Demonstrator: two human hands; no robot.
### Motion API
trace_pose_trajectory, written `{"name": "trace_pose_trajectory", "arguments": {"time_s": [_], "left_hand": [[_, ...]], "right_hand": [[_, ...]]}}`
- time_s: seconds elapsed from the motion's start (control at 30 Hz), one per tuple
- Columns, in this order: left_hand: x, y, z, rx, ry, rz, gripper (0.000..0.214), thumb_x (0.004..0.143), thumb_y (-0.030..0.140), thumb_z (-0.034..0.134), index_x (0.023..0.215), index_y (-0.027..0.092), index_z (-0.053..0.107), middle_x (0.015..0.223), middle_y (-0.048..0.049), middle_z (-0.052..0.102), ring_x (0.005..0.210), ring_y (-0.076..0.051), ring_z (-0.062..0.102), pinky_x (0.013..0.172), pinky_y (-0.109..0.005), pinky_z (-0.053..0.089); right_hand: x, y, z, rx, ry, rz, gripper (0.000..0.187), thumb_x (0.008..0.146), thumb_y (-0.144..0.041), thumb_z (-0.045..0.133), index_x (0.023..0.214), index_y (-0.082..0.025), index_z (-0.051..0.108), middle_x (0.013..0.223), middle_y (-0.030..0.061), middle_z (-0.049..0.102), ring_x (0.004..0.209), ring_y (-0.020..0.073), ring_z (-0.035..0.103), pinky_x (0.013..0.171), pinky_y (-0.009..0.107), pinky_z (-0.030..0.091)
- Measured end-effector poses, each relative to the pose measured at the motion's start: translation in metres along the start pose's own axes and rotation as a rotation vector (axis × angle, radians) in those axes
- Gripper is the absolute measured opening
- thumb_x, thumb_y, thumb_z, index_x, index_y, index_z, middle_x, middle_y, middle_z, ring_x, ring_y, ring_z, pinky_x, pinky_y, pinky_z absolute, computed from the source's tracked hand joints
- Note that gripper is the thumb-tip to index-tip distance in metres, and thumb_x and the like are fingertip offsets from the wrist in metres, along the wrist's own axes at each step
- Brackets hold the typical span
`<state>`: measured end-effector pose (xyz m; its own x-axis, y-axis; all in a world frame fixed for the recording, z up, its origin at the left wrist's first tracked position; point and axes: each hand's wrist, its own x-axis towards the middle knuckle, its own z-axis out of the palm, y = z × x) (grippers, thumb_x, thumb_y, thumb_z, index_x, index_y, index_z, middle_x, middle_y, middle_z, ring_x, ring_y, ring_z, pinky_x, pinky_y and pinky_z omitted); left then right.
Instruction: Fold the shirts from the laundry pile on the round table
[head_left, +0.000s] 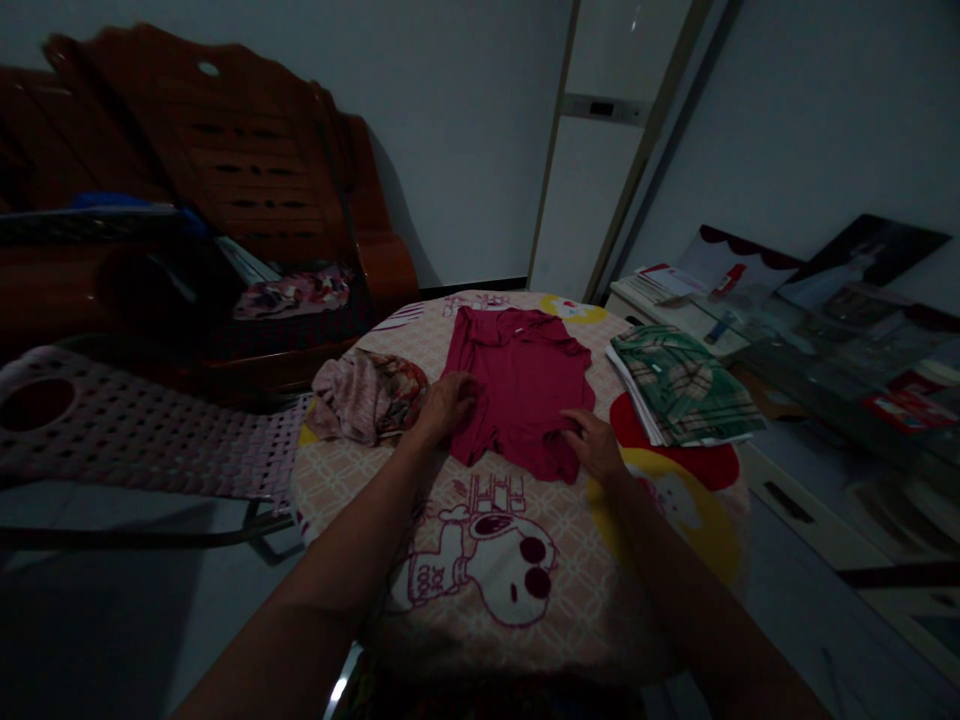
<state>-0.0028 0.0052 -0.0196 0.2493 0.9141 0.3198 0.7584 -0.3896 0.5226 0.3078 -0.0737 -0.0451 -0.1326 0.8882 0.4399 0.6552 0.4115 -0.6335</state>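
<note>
Head view, forward and down, near table (341, 490); dim corners unclear.

Room: home living room
Seating: carved red-brown wooden bench (255, 165), 10 o'clock; pale woven-strap chair (172, 445), 9 o'clock
Linen: beige cartoon-dog-print tablecloth (585, 610), 6 o'clock

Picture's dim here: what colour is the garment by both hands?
The garment is deep pinkish red, best seen in the head view.

Seen on the cloth-covered desk (352, 500): matt red cloth garment (532, 380), rumpled fabric bundle (349, 395) at left, matt green cloth (682, 385) at right; elsewhere, glossy wooden bench (255, 95) at far left, woven plastic-looking chair (187, 445) at left, shiny glass shelf (810, 365) at right.
</note>
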Motion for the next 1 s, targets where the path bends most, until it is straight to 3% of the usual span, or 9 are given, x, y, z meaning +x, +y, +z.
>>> {"name": "trace_pose_trajectory", "arguments": {"time_s": [0.1,0.27,0.5,0.67,0.8,1.0], "left_hand": [[0.001,0.000,0.000,0.041,-0.032,-0.013,0.024,0.083,0.013,0.060,0.103,0.018,0.074,0.109,-0.0095,0.075,0.104,-0.025,0.069,0.098,-0.037,0.052],[0.002,-0.001,0.001,-0.005,-0.048,-0.048,0.030,0.086,0.016,0.058,0.110,0.021,0.075,0.111,-0.0073,0.077,0.103,-0.023,0.070,0.098,-0.034,0.052],[0.001,-0.001,0.000,0.015,-0.078,-0.091,0.031,0.087,0.018,0.058,0.113,0.021,0.075,0.115,-0.0066,0.076,0.106,-0.023,0.070,0.098,-0.034,0.051],[0.003,0.001,-0.001,-0.002,-0.107,-0.076,0.023,0.081,0.023,0.065,0.102,0.022,0.076,0.110,-0.0062,0.077,0.102,-0.022,0.070,0.091,-0.030,0.052],[0.003,0.001,-0.011,-0.264,-0.076,-0.083,0.015,0.081,0.030,0.062,0.078,0.019,0.071,0.079,-0.0040,0.073,0.078,-0.019,0.067,0.073,-0.027,0.051],[-0.003,-0.008,-0.055,-0.937,0.187,-0.241,0.025,0.073,0.040,0.070,0.076,0.018,0.058,0.063,0.0042,0.057,0.054,-0.010,0.050,0.051,-0.019,0.040]], "right_hand": [[0.001,0.000,-0.003,0.059,-0.066,-0.015,0.038,0.080,-0.027,0.068,0.119,-0.022,0.070,0.116,0.0108,0.073,0.106,0.0261,0.069,0.097,0.043,0.054],[0.001,0.008,-0.006,0.171,-0.176,-0.067,0.054,0.072,-0.016,0.064,0.125,-0.022,0.068,0.127,0.0098,0.070,0.120,0.0278,0.065,0.106,0.045,0.049],[0.005,0.011,-0.004,0.265,-0.085,-0.040,0.023,0.085,-0.025,0.059,0.099,-0.023,0.077,0.114,0.0090,0.076,0.108,0.0245,0.070,0.101,0.043,0.053],[0.006,0.001,0.000,0.212,-0.079,-0.036,0.020,0.086,-0.029,0.064,0.100,-0.023,0.076,0.113,0.0095,0.076,0.108,0.0243,0.070,0.100,0.043,0.053],[0.008,-0.008,-0.009,0.312,-0.062,0.090,0.019,0.086,-0.031,0.061,0.095,-0.022,0.075,0.106,0.0086,0.077,0.102,0.0235,0.071,0.096,0.041,0.054],[0.015,-0.006,-0.058,0.691,0.275,0.286,0.015,0.071,-0.028,0.065,0.084,-0.022,0.068,0.078,0.0016,0.074,0.076,0.0192,0.071,0.079,0.033,0.056]]}}
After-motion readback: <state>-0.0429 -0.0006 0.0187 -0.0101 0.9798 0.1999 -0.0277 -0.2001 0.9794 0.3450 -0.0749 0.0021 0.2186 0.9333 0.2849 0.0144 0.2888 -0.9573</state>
